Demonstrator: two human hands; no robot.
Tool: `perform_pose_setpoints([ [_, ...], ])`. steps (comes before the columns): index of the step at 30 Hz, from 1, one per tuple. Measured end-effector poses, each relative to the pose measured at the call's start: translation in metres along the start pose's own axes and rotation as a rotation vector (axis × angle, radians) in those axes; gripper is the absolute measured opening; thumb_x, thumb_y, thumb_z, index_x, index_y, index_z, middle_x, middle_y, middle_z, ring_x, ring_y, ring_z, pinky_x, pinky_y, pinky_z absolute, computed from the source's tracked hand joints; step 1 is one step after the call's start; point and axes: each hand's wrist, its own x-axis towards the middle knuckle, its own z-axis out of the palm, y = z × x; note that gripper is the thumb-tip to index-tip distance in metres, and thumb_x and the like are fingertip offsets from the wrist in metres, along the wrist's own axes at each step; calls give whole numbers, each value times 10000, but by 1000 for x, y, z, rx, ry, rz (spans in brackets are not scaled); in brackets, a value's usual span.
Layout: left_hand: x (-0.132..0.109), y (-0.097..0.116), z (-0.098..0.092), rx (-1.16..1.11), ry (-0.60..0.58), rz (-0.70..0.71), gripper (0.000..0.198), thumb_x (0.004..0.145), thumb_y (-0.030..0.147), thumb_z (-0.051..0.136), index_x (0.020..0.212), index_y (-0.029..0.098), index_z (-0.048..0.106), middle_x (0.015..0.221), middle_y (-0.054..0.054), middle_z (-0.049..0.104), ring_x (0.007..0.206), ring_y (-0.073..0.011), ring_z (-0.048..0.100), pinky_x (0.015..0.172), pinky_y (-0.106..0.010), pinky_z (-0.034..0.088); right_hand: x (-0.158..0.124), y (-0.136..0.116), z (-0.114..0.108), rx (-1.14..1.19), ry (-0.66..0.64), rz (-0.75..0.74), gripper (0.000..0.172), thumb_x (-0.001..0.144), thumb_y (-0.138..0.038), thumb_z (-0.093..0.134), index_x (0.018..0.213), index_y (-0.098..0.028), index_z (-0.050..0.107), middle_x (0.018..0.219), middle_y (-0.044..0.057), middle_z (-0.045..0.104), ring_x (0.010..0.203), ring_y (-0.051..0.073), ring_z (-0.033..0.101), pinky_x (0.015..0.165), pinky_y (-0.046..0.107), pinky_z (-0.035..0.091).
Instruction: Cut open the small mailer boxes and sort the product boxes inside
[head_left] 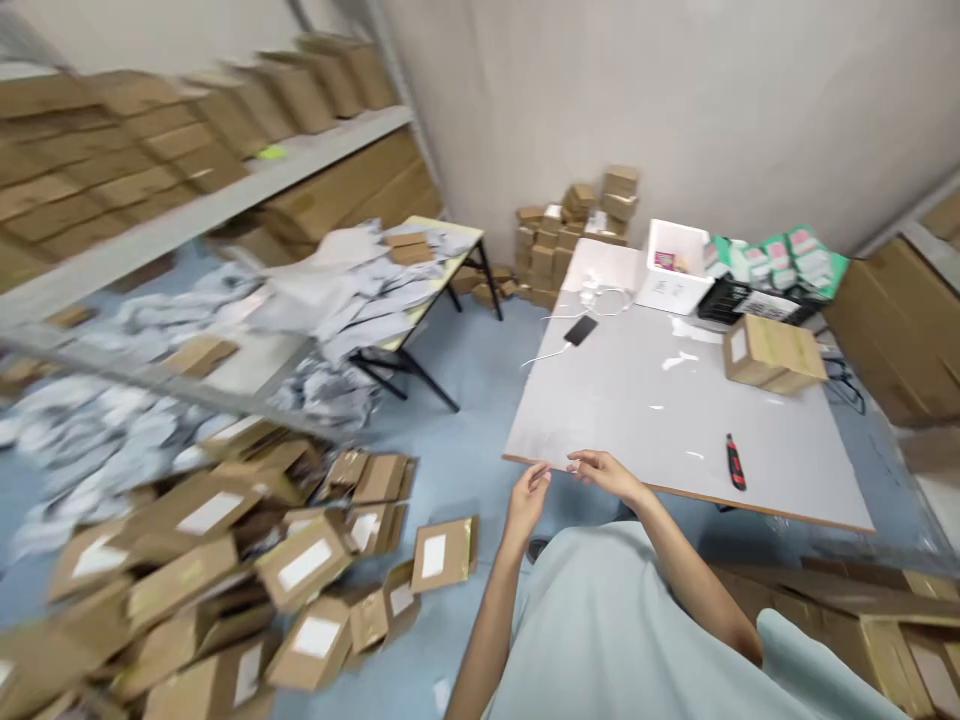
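Note:
My left hand (528, 495) is in front of the table's near left corner, its fingers loosely bent and somewhat apart, with nothing visible in it. Beside it, my right hand (606, 474) reaches over the near edge of the white table (622, 400), fingers spread and holding nothing. On the tabletop, a red and black utility knife (735, 462) lies to the right of my hands. A taped cardboard box (774, 354) sits farther back on the right. Toward the back left rests a dark phone (580, 330) with a white cable.
Many cardboard boxes (315, 560) are heaped on the floor at left. A white bin (675, 268) and a black crate (750, 300) of green-and-white packs stand at the table's back. A second table (420, 290) bears crumpled sheets, near a shelf (300, 160) of cartons.

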Motion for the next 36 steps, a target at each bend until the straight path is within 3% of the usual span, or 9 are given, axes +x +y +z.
perform_pose_setpoints([
  [4,40,26,85,118,-163,67,472,871,493,795,1224,180,789,1404,-203,812,1369,-362,765,1271,-545,534,-44,19,-89,159,203,-19,682,877,-698,819,1356,-212,793,1280,152,820,1124,309,830,1053,506,635],
  [8,61,39,195,189,-301,88,462,883,497,777,1230,192,790,1409,-192,812,1380,-356,757,1274,-541,530,-78,49,-181,248,411,-34,751,859,-722,838,1387,-193,764,1253,148,802,1105,321,836,1033,513,639],
  [13,61,27,339,258,-451,48,487,883,513,773,1246,188,782,1424,-194,805,1394,-349,749,1281,-527,523,-117,88,-298,344,607,-10,758,857,-698,850,1416,-202,730,1338,161,785,1105,307,831,1032,506,638],
  [16,52,14,407,301,-549,1,481,880,516,788,1237,195,784,1403,-184,815,1376,-341,759,1278,-521,527,-142,111,-360,363,696,-10,772,859,-707,837,1437,-210,715,1397,169,776,1106,294,825,1056,504,634],
  [19,46,6,449,332,-628,-32,489,870,524,814,1236,201,790,1388,-179,822,1362,-337,766,1270,-519,537,-160,133,-414,337,772,11,802,871,-700,824,1496,-217,684,1476,187,746,1159,296,812,1104,498,618],
  [23,57,9,483,384,-638,-52,480,853,526,845,1208,205,803,1364,-179,829,1337,-343,777,1248,-535,560,-154,151,-485,153,902,111,929,882,-652,813,1646,-183,567,1617,234,640,1413,364,707,1230,529,541],
  [27,92,34,525,468,-604,-20,417,840,484,865,1141,202,804,1290,-169,850,1291,-342,792,1249,-554,555,-113,142,-559,-77,1023,168,1061,860,-609,852,1732,-141,469,1758,271,473,1696,426,395,1374,558,364],
  [31,128,72,581,509,-627,90,425,875,484,833,1189,201,795,1337,-171,833,1329,-336,774,1275,-539,527,-67,113,-628,-163,1050,245,1141,879,-658,849,1784,-138,389,1850,292,305,1757,488,206,1378,615,302],
  [36,138,91,626,456,-666,221,504,914,569,783,1255,198,779,1397,-181,810,1334,-327,770,1264,-520,537,-30,103,-687,-351,975,290,1327,807,-805,882,1833,-186,312,1921,278,66,1790,484,-22,1400,633,123],
])
